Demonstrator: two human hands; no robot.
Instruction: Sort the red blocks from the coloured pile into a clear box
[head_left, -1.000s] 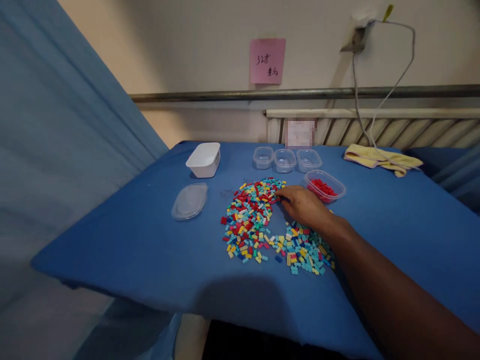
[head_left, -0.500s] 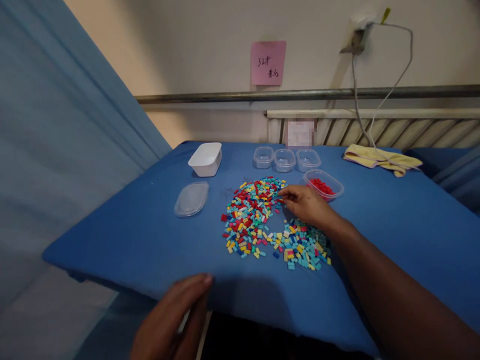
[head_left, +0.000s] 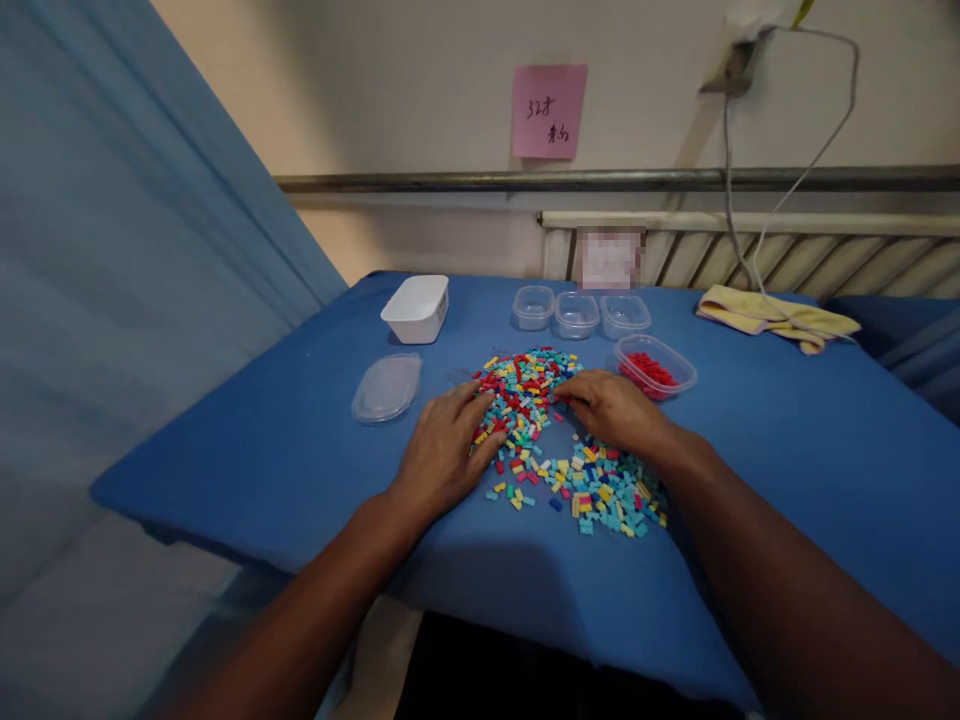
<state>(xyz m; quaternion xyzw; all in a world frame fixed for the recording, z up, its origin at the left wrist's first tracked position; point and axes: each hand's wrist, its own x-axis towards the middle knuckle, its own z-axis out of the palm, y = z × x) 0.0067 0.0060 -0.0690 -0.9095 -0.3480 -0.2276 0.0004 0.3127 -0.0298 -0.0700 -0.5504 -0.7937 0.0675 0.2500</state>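
A heap of small coloured toy bricks (head_left: 525, 385), in red, yellow, teal, blue and white, spreads over the blue sheet. On its left side lies my left hand (head_left: 448, 445), open, with fingers and thumb apart over the bricks. At the heap's right edge my right hand (head_left: 611, 408) has its fingertips pinched together; whatever they hold is too small to make out. Nearer to me, a second, mostly teal patch of bricks (head_left: 611, 490) lies below my right hand. Just beyond that hand stands a clear tub (head_left: 682, 365) with red bricks in it.
Three clear tubs (head_left: 576, 318) stand in a row at the back. Toward the left are a white container (head_left: 416, 312) and a clear lid (head_left: 386, 390). A yellow cloth (head_left: 776, 318) lies at the back right, under a hanging cable (head_left: 727, 190).
My left hand has come up from the table's front edge onto the left side of the heap. My right hand stays at the heap's right edge. The view has shifted slightly.
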